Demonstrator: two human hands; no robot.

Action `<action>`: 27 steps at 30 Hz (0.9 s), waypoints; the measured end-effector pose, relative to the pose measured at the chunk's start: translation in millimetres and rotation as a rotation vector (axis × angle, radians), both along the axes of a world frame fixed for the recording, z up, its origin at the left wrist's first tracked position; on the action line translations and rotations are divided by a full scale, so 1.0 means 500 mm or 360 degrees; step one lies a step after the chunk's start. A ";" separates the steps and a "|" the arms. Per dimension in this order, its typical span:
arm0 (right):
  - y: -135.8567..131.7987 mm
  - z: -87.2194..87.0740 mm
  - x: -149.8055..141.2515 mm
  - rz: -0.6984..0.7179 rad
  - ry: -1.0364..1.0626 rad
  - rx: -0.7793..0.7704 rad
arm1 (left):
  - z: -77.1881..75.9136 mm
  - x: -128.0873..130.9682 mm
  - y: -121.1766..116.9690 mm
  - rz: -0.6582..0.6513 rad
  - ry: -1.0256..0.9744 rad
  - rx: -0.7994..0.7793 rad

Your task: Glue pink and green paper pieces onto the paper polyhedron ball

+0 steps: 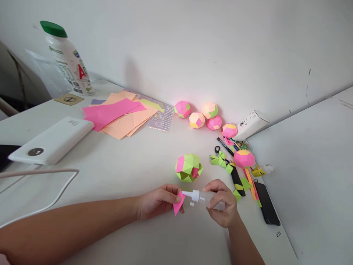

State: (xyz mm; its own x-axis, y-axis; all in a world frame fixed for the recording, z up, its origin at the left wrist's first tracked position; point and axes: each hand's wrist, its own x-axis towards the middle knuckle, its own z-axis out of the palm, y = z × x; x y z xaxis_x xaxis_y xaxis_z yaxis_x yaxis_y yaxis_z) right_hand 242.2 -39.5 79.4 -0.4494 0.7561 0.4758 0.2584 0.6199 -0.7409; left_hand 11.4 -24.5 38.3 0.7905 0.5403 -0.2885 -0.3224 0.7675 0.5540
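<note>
Between thumb and fingers, my left hand (162, 200) pinches a small folded pink paper piece (178, 207). My right hand (223, 204) grips a clear glue bottle (203, 198) lying nearly level, its white nozzle touching or almost touching the upper edge of the pink piece. A little white cap dangles under the nozzle. Just beyond both hands sits a green and pink folded paper ball (189, 164), with gaps in its lower side. Several folded green paper pieces (221, 160) lie to its right, near black-handled scissors (217, 149).
Paper balls (196, 120) line the wall, one more (244, 158) at right. Pink and peach sheets (118, 114) lie at left, near a white power bank (52, 141), its cable, and a green-capped bottle (67, 60). A yellow glue bottle (259, 170) and black phone-like object (266, 204) edge the right.
</note>
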 end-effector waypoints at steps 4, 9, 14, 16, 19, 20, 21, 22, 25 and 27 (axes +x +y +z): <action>0.000 0.003 0.000 0.0010 0.0045 -0.0024 | 0.000 0.000 -0.002 -0.0006 -0.0010 0.0003; -0.002 0.005 -0.001 -0.0002 0.0066 -0.0055 | 0.001 -0.002 -0.002 -0.0015 -0.0013 0.0000; -0.002 0.005 0.001 -0.0050 0.0065 -0.0081 | -0.001 -0.002 -0.001 -0.0013 -0.0012 0.0012; -0.002 0.003 0.003 -0.0053 0.0078 -0.0114 | -0.002 -0.002 -0.001 -0.0012 -0.0011 0.0010; -0.001 0.000 0.008 -0.0042 0.0123 -0.0182 | -0.004 -0.002 -0.002 -0.0015 -0.0015 0.0022; -0.001 0.000 0.009 -0.0042 0.0137 -0.0207 | -0.005 -0.002 -0.002 -0.0018 -0.0016 0.0029; 0.000 -0.001 0.010 -0.0042 0.0148 -0.0230 | -0.005 -0.003 -0.003 -0.0022 -0.0017 0.0035; 0.000 -0.001 0.012 -0.0043 0.0157 -0.0253 | -0.005 -0.003 -0.003 -0.0024 -0.0016 0.0043; 0.003 0.000 0.015 -0.0037 0.0209 -0.0304 | -0.003 -0.004 -0.003 -0.0037 0.0001 0.0062; 0.006 -0.001 0.018 -0.0028 0.0257 -0.0335 | 0.000 -0.004 -0.002 -0.0040 0.0015 0.0073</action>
State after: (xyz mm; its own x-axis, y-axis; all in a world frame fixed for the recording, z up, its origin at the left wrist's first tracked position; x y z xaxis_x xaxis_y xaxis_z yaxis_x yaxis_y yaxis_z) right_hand 251.2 -36.6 79.1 -0.3666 0.8529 0.3717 0.1358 0.4442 -0.8856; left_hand 9.3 -25.6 38.2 0.8013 0.5332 -0.2714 -0.2979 0.7489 0.5920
